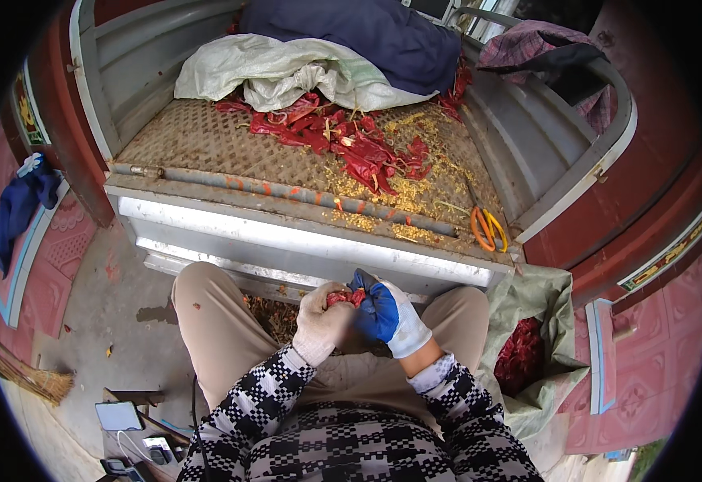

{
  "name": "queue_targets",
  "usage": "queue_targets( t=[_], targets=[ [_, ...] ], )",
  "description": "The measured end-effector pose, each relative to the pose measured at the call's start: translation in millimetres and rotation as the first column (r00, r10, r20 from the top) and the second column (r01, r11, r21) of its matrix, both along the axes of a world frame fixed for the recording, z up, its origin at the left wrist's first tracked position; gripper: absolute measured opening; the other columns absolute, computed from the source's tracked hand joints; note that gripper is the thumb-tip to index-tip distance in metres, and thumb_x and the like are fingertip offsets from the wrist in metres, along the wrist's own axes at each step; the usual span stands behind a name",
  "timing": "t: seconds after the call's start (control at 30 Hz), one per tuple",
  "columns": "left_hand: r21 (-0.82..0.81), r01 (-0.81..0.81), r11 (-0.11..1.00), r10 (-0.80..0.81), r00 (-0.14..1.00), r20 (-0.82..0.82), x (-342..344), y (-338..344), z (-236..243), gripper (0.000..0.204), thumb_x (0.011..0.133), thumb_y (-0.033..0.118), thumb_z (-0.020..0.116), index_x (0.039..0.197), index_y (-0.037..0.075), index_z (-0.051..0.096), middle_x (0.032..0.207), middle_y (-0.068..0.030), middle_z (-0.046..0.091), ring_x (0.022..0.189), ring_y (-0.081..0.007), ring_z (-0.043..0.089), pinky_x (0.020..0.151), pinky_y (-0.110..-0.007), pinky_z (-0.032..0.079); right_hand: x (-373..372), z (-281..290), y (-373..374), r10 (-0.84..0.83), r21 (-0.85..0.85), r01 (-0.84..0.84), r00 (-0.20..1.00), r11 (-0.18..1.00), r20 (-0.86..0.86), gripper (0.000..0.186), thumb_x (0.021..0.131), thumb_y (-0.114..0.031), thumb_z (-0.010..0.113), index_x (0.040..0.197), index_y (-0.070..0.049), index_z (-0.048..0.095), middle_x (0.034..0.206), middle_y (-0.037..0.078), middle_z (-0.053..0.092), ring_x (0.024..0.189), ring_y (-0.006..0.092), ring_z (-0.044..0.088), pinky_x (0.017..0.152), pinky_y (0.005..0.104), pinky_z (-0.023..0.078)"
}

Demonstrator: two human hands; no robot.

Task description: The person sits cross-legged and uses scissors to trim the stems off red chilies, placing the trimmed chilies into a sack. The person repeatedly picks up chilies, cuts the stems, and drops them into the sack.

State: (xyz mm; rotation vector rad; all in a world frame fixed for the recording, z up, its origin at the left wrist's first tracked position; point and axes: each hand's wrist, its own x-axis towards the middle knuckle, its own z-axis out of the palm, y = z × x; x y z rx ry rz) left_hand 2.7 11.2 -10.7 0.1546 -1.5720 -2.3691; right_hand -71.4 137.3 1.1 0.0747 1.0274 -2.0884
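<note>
Between my knees, my left hand (323,321) in a cream glove and my right hand (379,313) in a blue-and-white glove are closed on a small dried red chilli (343,297). Their fingers partly hide it. Beyond them, a pile of red chillies (359,157) and scattered yellow seeds (399,197) lie on the rusty metal bed (174,136) of a cart. Right of my right knee, an open green sack (552,293) holds dark red chillies (518,353). Below my hands is dark debris, partly hidden.
A white sack (222,68) and a navy cloth (351,32) lie at the bed's back. Orange-handled scissors or loops (487,229) sit at its front right. A straw broom (46,377) and phone (120,415) are lower left. Pink tiled walls (640,353) flank both sides.
</note>
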Motion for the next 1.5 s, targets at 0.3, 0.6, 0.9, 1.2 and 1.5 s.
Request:
queue_targets(
  t=[0.3, 0.6, 0.9, 1.2, 1.5],
  targets=[
    [0.910, 0.211, 0.356, -0.561, 0.827, 0.028, -2, -10, -37, 0.020, 0.091, 0.019, 0.045, 0.079, 0.005, 0.050, 0.070, -0.0088, 0.049, 0.059, -0.0206, 0.044, 0.057, -0.038, 0.037, 0, 43, 21, 0.293, 0.345, -0.041, 0.626, 0.938, -0.723, 0.040, 0.087, -0.010, 0.059, 0.126, -0.006, 0.058, 0.105, 0.004, 0.062, 0.089, 0.0113, 0.059, 0.075, 0.0228, 0.046],
    [0.380, 0.624, 0.682, -0.647, 0.758, -0.082, -1, -32, -37, 0.024, 0.093, 0.016, 0.055, 0.110, -0.001, 0.055, 0.094, -0.0115, 0.061, 0.081, -0.0230, 0.062, 0.076, -0.041, 0.055, 5, 64, 15, 0.601, 0.445, 0.509, -0.192, 0.737, -0.776, 0.022, 0.072, -0.012, 0.066, 0.094, -0.007, 0.069, 0.091, 0.010, 0.064, 0.087, 0.0304, 0.060, 0.077, 0.0392, 0.052],
    [0.413, 0.421, 0.808, -0.469, 0.883, 0.017, 1, -18, -12, 0.037, 0.088, 0.007, 0.063, 0.122, -0.005, 0.052, 0.097, -0.0085, 0.064, 0.077, -0.0135, 0.062, 0.063, -0.025, 0.051, 12, 69, 9, 0.775, 0.456, 0.670, -0.300, 0.586, -0.556, 0.011, 0.076, -0.016, 0.066, 0.083, -0.008, 0.066, 0.084, 0.009, 0.061, 0.081, 0.0287, 0.059, 0.070, 0.0402, 0.049],
    [0.871, 0.471, 0.140, -0.492, 0.796, -0.352, -7, -15, -33, 0.034, 0.098, 0.018, 0.042, 0.118, -0.007, 0.052, 0.111, -0.0210, 0.062, 0.096, -0.0307, 0.064, 0.091, -0.041, 0.052, 7, 36, 9, 0.133, 0.358, 0.124, 0.780, 0.925, -0.612, 0.023, 0.096, -0.018, 0.054, 0.096, 0.002, 0.065, 0.087, 0.009, 0.066, 0.075, 0.0167, 0.062, 0.068, 0.0290, 0.050],
    [0.345, 0.476, 0.809, -0.481, 0.873, -0.077, 1, -28, 12, 0.029, 0.088, 0.007, 0.060, 0.115, -0.002, 0.056, 0.102, -0.0125, 0.064, 0.084, -0.0175, 0.064, 0.073, -0.028, 0.055, -7, 67, 37, 0.206, 0.480, 0.226, 0.694, 0.847, -0.690, 0.022, 0.095, -0.018, 0.058, 0.099, 0.002, 0.066, 0.087, 0.004, 0.068, 0.077, 0.0097, 0.061, 0.069, 0.0237, 0.050]
  ],
)
